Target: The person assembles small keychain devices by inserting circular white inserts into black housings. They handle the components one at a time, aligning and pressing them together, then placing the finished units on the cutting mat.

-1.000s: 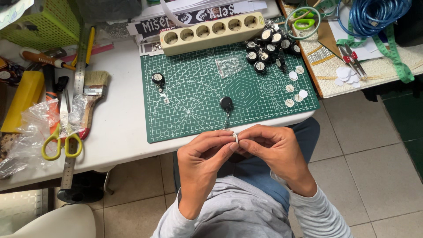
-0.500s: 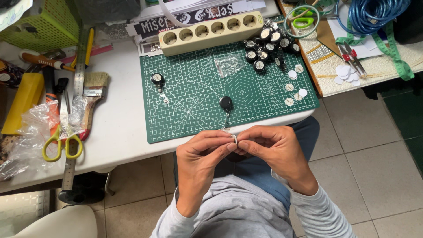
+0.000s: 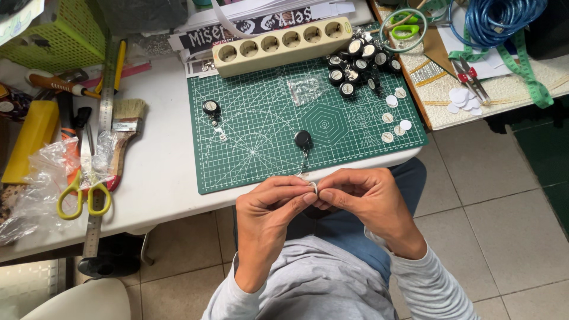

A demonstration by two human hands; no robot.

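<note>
Both hands meet just off the near edge of the white table [image 3: 160,178], fingertips pressed together around a small pale ring-shaped clip [image 3: 313,188]. The left hand [image 3: 269,216] pinches it from the 9 o'clock side with thumb and forefinger; the right hand [image 3: 367,204] closes on it from 3 o'clock, knuckles curled. What exactly the clip is made of is too small to tell.

From the clip a thin cord runs up toward 12 o'clock to a round black badge reel [image 3: 303,138], which lies flat on the green cutting mat [image 3: 267,160], a matte rubbery sheet ruled with white grid lines and circles.

At 1 o'clock from the hands, near the mat's far corner, sits a heap of more black reels [image 3: 355,62] with shiny pale faces, and just below them a scatter of small white discs [image 3: 394,118]. A single reel [image 3: 210,107] lies at 11 o'clock. Along the mat's far edge rests a long cream plastic power strip [image 3: 281,44]. Well off at 9 o'clock lie yellow-handled scissors [image 3: 83,198], a bristle paintbrush [image 3: 124,121] and a steel ruler [image 3: 98,195] amid crinkled clear plastic.
</note>
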